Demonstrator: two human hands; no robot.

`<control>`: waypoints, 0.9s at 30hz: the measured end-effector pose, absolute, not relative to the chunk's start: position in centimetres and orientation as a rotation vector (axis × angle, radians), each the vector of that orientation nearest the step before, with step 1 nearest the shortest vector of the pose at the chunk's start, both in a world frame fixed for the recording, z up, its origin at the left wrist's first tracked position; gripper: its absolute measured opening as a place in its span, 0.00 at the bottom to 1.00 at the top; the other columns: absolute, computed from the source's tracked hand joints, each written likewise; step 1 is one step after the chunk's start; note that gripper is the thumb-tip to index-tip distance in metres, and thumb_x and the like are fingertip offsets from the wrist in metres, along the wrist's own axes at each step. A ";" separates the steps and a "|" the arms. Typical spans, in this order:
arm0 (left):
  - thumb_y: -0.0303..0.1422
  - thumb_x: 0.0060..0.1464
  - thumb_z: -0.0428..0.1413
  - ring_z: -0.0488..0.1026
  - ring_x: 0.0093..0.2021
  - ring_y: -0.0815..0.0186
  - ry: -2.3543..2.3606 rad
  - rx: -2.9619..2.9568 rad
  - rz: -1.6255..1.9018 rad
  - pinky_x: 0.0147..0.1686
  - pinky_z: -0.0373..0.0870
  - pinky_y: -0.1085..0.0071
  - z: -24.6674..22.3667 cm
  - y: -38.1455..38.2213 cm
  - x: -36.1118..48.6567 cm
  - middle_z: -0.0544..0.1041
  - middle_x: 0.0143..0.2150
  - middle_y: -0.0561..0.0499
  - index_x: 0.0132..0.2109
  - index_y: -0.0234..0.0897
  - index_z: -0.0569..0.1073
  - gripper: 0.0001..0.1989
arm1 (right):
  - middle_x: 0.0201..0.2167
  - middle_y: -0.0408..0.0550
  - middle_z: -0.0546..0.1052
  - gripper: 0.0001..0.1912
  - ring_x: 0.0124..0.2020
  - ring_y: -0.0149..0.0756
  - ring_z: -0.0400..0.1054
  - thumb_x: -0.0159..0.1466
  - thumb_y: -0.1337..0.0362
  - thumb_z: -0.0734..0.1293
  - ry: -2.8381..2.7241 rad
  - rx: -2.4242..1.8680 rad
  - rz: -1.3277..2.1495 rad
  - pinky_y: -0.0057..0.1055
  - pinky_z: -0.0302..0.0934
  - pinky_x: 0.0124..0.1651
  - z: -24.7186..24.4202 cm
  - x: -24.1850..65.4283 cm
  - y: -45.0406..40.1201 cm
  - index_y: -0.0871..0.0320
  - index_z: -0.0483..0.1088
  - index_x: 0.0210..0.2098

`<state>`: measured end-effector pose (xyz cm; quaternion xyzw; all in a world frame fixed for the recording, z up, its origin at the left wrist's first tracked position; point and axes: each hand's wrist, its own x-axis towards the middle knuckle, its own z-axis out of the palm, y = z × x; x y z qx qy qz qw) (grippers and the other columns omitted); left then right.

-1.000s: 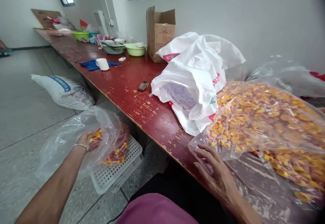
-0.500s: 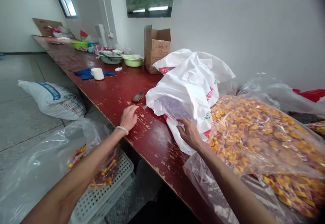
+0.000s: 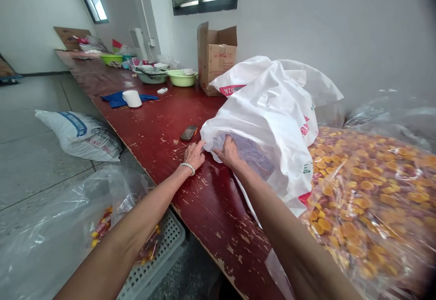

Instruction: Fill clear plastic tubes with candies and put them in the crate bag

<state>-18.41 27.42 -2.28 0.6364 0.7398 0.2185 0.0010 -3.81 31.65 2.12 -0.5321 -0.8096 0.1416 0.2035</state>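
A white woven sack (image 3: 262, 105) with red and green print lies on the table, its mouth toward me. Inside the mouth shows a clear plastic bag (image 3: 254, 152) with a purplish tint; what it contains I cannot make out. My left hand (image 3: 194, 155), a beaded bracelet on its wrist, is closed at the left corner of the mouth, fingertips pinching the plastic edge. My right hand (image 3: 229, 152) reaches into the mouth, its fingers and thumb closed on the crumpled plastic. Just beyond my left hand lies a small dark device (image 3: 189, 132).
Right, a big clear bag of yellow-capped pieces (image 3: 368, 191) covers the red table (image 3: 163, 127). Behind stand a cardboard box (image 3: 221, 61) and a green basin (image 3: 183, 80). A white mug (image 3: 131, 99) rests on blue cloth. Below left are a crate (image 3: 172, 232) and a filled sack (image 3: 81, 136).
My right hand has moved left and away from me into the sack's mouth. My left hand has come to the mouth's left corner. The view has shifted slightly.
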 end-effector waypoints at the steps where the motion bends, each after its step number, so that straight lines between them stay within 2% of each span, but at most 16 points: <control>1: 0.26 0.50 0.48 0.68 0.48 0.55 2.310 2.011 0.664 0.46 0.64 0.62 -2.2 27.2 -18.3 0.71 0.46 0.42 0.60 0.40 0.62 0.28 | 0.56 0.71 0.62 0.38 0.57 0.54 0.59 0.56 0.61 0.68 -2.279 -1.498 0.407 0.40 0.55 0.56 1.5 -4.5 31.9 0.74 0.49 0.59; 3: 0.28 0.49 0.50 0.69 0.46 0.55 2.266 2.047 0.617 0.44 0.65 0.63 -1.9 26.9 -18.3 0.72 0.44 0.43 0.60 0.42 0.62 0.29 | 0.55 0.70 0.63 0.40 0.56 0.54 0.59 0.54 0.61 0.70 -2.329 -1.520 0.425 0.41 0.57 0.54 0.3 -5.2 32.1 0.72 0.50 0.58; 7: 0.30 0.46 0.52 0.71 0.43 0.56 2.142 2.114 0.556 0.41 0.66 0.66 -1.1 26.0 -18.6 0.74 0.43 0.46 0.58 0.41 0.64 0.29 | 0.52 0.61 0.68 0.30 0.51 0.46 0.65 0.57 0.66 0.65 -2.453 -1.481 0.431 0.36 0.60 0.49 -1.2 -4.6 31.9 0.65 0.54 0.57; 9: 0.29 0.45 0.53 0.72 0.41 0.58 2.086 2.133 0.542 0.39 0.66 0.67 -0.9 25.2 -18.8 0.74 0.42 0.47 0.56 0.41 0.65 0.28 | 0.48 0.56 0.72 0.28 0.47 0.42 0.68 0.57 0.68 0.63 -2.516 -1.434 0.423 0.32 0.60 0.47 -1.3 -3.7 31.4 0.62 0.56 0.56; 12: 0.29 0.43 0.53 0.72 0.39 0.59 1.995 2.158 0.489 0.37 0.66 0.68 -0.8 23.5 -18.9 0.75 0.40 0.49 0.54 0.44 0.68 0.27 | 0.42 0.52 0.75 0.27 0.44 0.42 0.70 0.55 0.71 0.62 -2.571 -1.421 0.372 0.33 0.60 0.45 -1.2 -2.4 30.2 0.59 0.58 0.55; 15: 0.29 0.42 0.53 0.72 0.38 0.58 1.954 2.171 0.486 0.38 0.66 0.67 -1.1 21.9 -19.1 0.75 0.39 0.48 0.53 0.42 0.69 0.27 | 0.41 0.54 0.75 0.26 0.43 0.45 0.70 0.57 0.73 0.58 -2.550 -1.470 0.269 0.37 0.60 0.45 -0.8 -1.7 29.1 0.60 0.56 0.56; 18: 0.29 0.44 0.52 0.71 0.39 0.58 1.993 2.106 0.593 0.41 0.66 0.66 -1.4 20.6 -19.4 0.73 0.39 0.45 0.52 0.36 0.70 0.24 | 0.49 0.59 0.70 0.23 0.47 0.45 0.67 0.60 0.74 0.54 -2.557 -1.427 0.159 0.37 0.59 0.46 0.0 -2.2 28.9 0.62 0.58 0.55; 21: 0.28 0.47 0.50 0.70 0.40 0.61 2.018 2.034 0.723 0.43 0.65 0.67 -1.3 19.6 -20.0 0.72 0.38 0.45 0.50 0.35 0.70 0.20 | 0.56 0.53 0.66 0.20 0.53 0.43 0.61 0.61 0.74 0.56 -2.693 -1.214 0.105 0.38 0.56 0.52 1.0 -3.7 29.4 0.57 0.63 0.51; 24: 0.28 0.47 0.51 0.69 0.33 0.65 2.029 1.911 0.854 0.37 0.65 0.70 -0.7 18.4 -20.7 0.72 0.33 0.50 0.51 0.36 0.67 0.22 | 0.52 0.49 0.69 0.15 0.53 0.42 0.60 0.62 0.73 0.59 -2.850 -1.032 0.108 0.39 0.55 0.54 1.6 -5.1 29.9 0.53 0.69 0.45; 27: 0.32 0.45 0.54 0.64 0.25 0.70 1.992 1.756 0.947 0.29 0.61 0.74 -0.2 17.2 -21.5 0.67 0.25 0.57 0.43 0.37 0.72 0.15 | 0.48 0.54 0.71 0.15 0.52 0.45 0.61 0.61 0.76 0.57 -2.900 -1.035 0.115 0.41 0.58 0.51 1.5 -5.0 30.5 0.57 0.71 0.41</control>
